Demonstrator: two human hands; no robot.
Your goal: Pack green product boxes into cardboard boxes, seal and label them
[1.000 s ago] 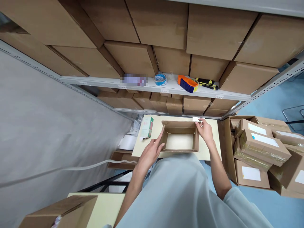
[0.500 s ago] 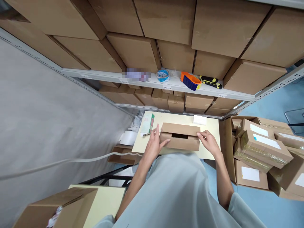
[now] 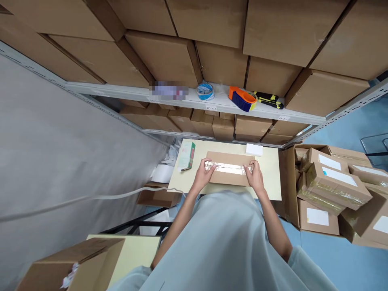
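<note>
A small cardboard box [image 3: 230, 179] lies over the pale yellow table [image 3: 271, 178], with a shiny strip of clear tape [image 3: 228, 168] running along its upward face. My left hand [image 3: 204, 173] grips the box's left end, thumb on the tape. At the other end my right hand [image 3: 254, 176] holds it in the same way, thumb on the face and fingers at the edge. Left of the box stands a green and white carton [image 3: 187, 156]. Behind its right end is a small white paper stack [image 3: 254, 149].
Shelves with cardboard boxes [image 3: 224, 62] rise behind the table. On one ledge sit blue-and-white tape [image 3: 205, 92], an orange and navy tape dispenser [image 3: 242, 98] and utility knives [image 3: 268, 100]. A large carton of packed boxes [image 3: 287, 186] stands right; a hose [image 3: 121, 196] crosses at left.
The box has been turned over: its slotted, flapped side has given way to a taped face. My right hand has moved in from the corner to grip the right end.
</note>
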